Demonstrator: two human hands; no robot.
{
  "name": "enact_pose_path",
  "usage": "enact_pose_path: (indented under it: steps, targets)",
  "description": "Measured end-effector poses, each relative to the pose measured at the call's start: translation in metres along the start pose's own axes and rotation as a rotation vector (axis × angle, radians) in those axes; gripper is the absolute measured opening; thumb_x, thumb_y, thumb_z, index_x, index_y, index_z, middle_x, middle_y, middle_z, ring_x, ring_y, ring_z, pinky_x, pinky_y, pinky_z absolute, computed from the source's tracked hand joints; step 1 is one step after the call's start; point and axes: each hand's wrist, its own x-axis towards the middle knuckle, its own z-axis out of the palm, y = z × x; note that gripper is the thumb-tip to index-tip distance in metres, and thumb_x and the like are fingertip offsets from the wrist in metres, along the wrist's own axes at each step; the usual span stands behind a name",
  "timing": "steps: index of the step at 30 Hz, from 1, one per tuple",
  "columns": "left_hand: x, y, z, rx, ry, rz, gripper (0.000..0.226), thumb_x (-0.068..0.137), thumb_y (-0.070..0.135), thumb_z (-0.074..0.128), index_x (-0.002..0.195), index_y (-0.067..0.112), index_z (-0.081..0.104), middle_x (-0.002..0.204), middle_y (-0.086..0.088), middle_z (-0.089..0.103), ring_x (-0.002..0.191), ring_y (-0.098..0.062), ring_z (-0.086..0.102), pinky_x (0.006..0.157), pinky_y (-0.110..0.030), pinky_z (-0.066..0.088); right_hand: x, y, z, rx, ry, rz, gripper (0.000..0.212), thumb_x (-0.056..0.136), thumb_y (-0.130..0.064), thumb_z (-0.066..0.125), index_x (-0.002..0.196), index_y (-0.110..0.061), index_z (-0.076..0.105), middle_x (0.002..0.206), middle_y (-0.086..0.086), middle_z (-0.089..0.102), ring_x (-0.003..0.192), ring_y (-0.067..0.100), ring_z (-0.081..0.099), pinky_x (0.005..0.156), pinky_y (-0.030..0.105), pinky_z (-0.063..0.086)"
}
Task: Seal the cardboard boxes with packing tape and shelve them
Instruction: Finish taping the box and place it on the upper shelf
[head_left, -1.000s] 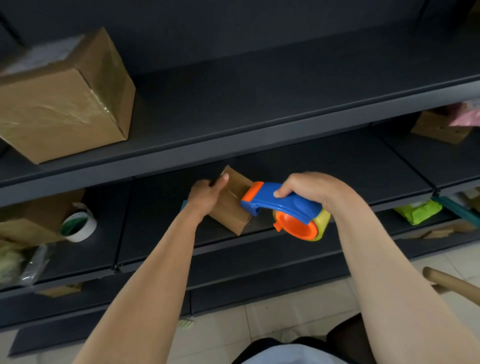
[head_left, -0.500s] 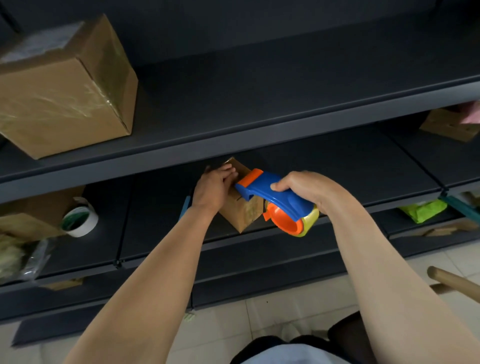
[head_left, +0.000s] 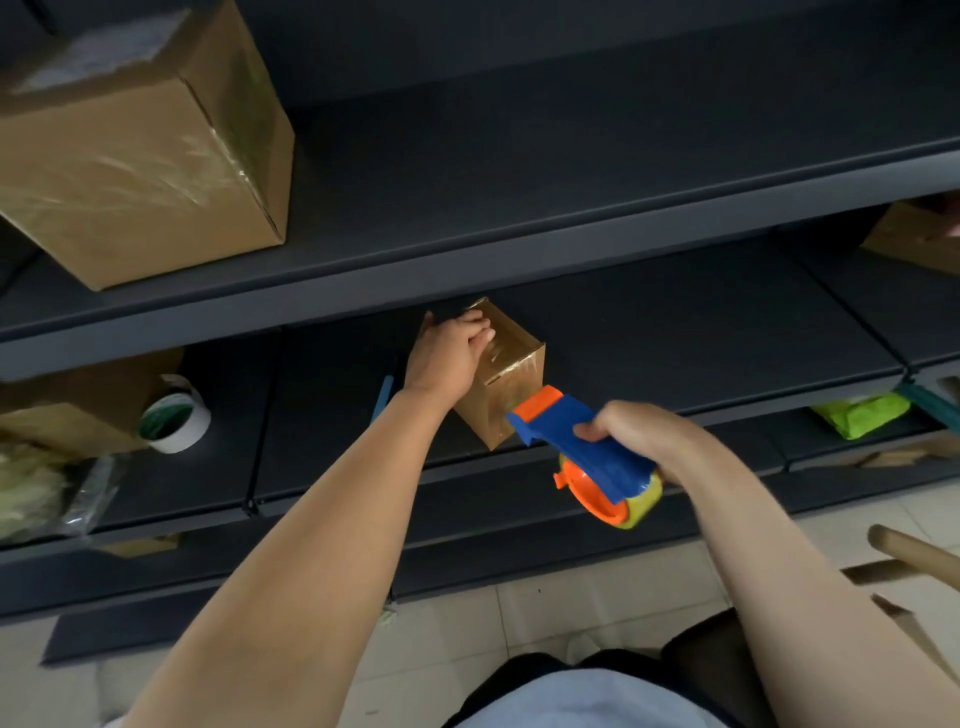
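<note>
The small box (head_left: 511, 374) stands on the dark shelf (head_left: 675, 338) beneath it, the left hand (head_left: 447, 353) curling its fingers over its top, the right hand (head_left: 639, 431) wrapped round the tape dispenser (head_left: 582, 441) at its near corner — I'd pin it hard and pull taut, so the tape lies flat.

Head camera looks down onto nearby shelves (head_left: 519, 262).

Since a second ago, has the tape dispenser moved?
Yes. The tape dispenser in the right hand has slid down off the small box top and back toward the person; its roll now hangs past the shelf's front edge.
</note>
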Motion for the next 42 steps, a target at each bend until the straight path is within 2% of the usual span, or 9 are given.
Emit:
enact_pose_path:
  steps: [6,12,15,17,25,29,33,37,42]
  targets:
    - [-0.004,0.006,0.005,0.292,-0.12,0.075,0.095,0.076,0.078,0.044,0.144,0.013,0.034,0.153,-0.003,0.03,0.143,-0.017,0.019,0.108,-0.033,-0.013,0.008,-0.016,0.008,-0.062,0.06,-0.002,0.023,0.088,-0.03,0.06,0.099,-0.01,0.057,0.095,0.012,0.067,0.084,0.025,0.063,0.071,0.037,0.048]
    - [-0.008,0.01,0.003,0.286,-0.137,0.088,0.077,0.089,0.059,0.045,0.144,0.007,0.031,0.152,-0.01,0.029,0.141,-0.024,0.024,0.111,-0.038,0.021,0.002,-0.013,0.006,-0.019,0.056,-0.015,0.023,0.085,-0.029,0.065,0.096,-0.01,0.061,0.086,0.008,0.069,0.076,0.021,0.064,0.063,0.032,0.047]
    - [-0.006,0.007,-0.013,0.044,-0.099,0.034,0.051,0.09,0.05,0.052,0.121,0.01,0.059,0.112,-0.006,0.064,0.1,-0.018,0.061,0.077,-0.024,0.041,-0.004,-0.016,-0.004,-0.016,0.094,-0.058,0.029,0.078,-0.034,0.069,0.092,-0.009,0.066,0.079,0.008,0.072,0.071,0.022,0.065,0.066,0.034,0.046]
    - [-0.004,0.001,-0.02,-0.11,-0.149,-0.055,0.041,0.09,0.049,0.053,0.106,0.014,0.067,0.088,-0.002,0.068,0.078,-0.014,0.063,0.061,-0.025,0.042,-0.008,-0.022,-0.011,-0.032,0.11,-0.096,0.033,0.072,-0.038,0.07,0.09,-0.01,0.067,0.077,0.008,0.073,0.069,0.023,0.066,0.068,0.035,0.048]
    - [0.011,-0.018,-0.005,-0.216,-0.128,-0.311,0.067,0.083,0.061,0.054,0.125,0.009,0.055,0.123,-0.009,0.059,0.112,-0.025,0.056,0.093,-0.041,0.046,-0.006,-0.061,-0.001,-0.053,0.181,-0.158,0.034,0.069,-0.04,0.069,0.088,-0.012,0.067,0.076,0.007,0.071,0.065,0.022,0.067,0.06,0.031,0.046]
    - [0.022,-0.028,-0.003,-0.264,-0.094,-0.337,0.053,0.08,0.059,0.06,0.096,0.009,0.064,0.095,-0.009,0.066,0.091,-0.022,0.062,0.074,-0.034,0.047,-0.004,-0.065,-0.003,-0.04,0.165,-0.191,0.031,0.071,-0.04,0.07,0.085,-0.012,0.067,0.076,0.007,0.072,0.068,0.022,0.068,0.062,0.032,0.048]
    - [0.03,-0.042,-0.004,-0.304,-0.114,-0.398,0.04,0.081,0.059,0.059,0.081,0.019,0.06,0.08,0.001,0.06,0.072,-0.008,0.055,0.054,-0.022,0.036,-0.009,-0.041,-0.021,-0.034,0.086,-0.135,0.036,0.07,-0.037,0.069,0.091,-0.007,0.07,0.083,0.013,0.074,0.082,0.032,0.071,0.084,0.043,0.053]
    - [0.032,-0.058,-0.003,-0.3,-0.158,-0.466,0.046,0.082,0.061,0.057,0.089,0.015,0.061,0.083,0.0,0.061,0.076,-0.012,0.057,0.056,-0.021,0.037,-0.018,0.009,-0.041,0.039,-0.005,0.046,0.027,0.077,-0.028,0.069,0.086,-0.002,0.071,0.074,0.014,0.074,0.062,0.023,0.071,0.056,0.025,0.05]
    - [0.024,-0.055,0.006,-0.188,-0.063,-0.387,0.048,0.085,0.051,0.06,0.11,0.011,0.058,0.113,-0.009,0.058,0.108,-0.028,0.056,0.077,-0.033,0.045,0.003,0.016,-0.025,-0.055,0.094,0.106,0.026,0.075,-0.03,0.073,0.086,-0.006,0.071,0.074,0.009,0.073,0.063,0.022,0.066,0.058,0.028,0.044]
